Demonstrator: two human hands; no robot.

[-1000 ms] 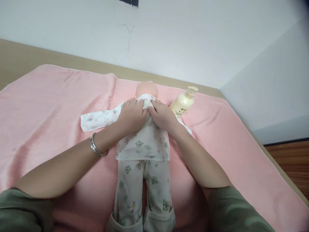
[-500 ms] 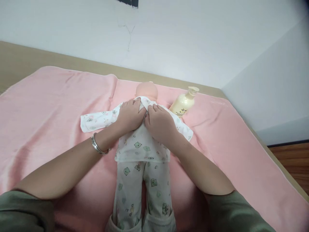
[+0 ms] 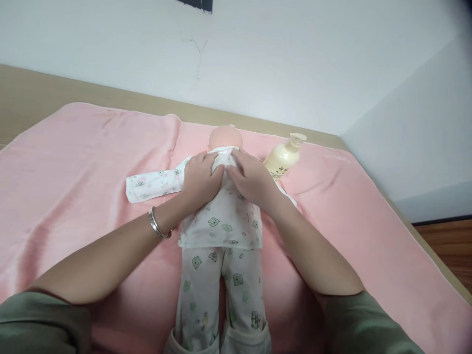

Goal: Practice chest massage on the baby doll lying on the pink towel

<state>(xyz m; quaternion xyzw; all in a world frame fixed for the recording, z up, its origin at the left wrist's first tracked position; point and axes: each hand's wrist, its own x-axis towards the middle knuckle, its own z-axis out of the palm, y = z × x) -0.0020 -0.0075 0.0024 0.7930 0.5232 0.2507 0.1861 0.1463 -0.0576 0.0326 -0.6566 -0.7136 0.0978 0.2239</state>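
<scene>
A baby doll [image 3: 225, 137] lies on a pink blanket with its head toward the wall; its face does not show. It wears a white shirt [image 3: 221, 228] printed with small green animals and matching trousers [image 3: 241, 290]. My left hand [image 3: 202, 177] rests flat on the left of the shirt's upper part, fingers stretched toward the neck. On the opposite side my right hand [image 3: 254, 179] lies the same way, its thumb tip close to my left thumb. Both palms cover part of the shirt. One sleeve [image 3: 153, 186] spreads out to the left; my right arm mostly hides the other.
A cream pump bottle [image 3: 283, 157] leans beyond my right hand on the blanket. The pink blanket [image 3: 81, 196] covers most of the wooden surface [image 3: 44, 83]. A white wall [image 3: 258, 64] rises behind it, and another stands at right.
My right hand has slid outward to the right side of the shirt, opening a gap between the hands. My left hand remains on the shirt's left side. The view has shifted slightly.
</scene>
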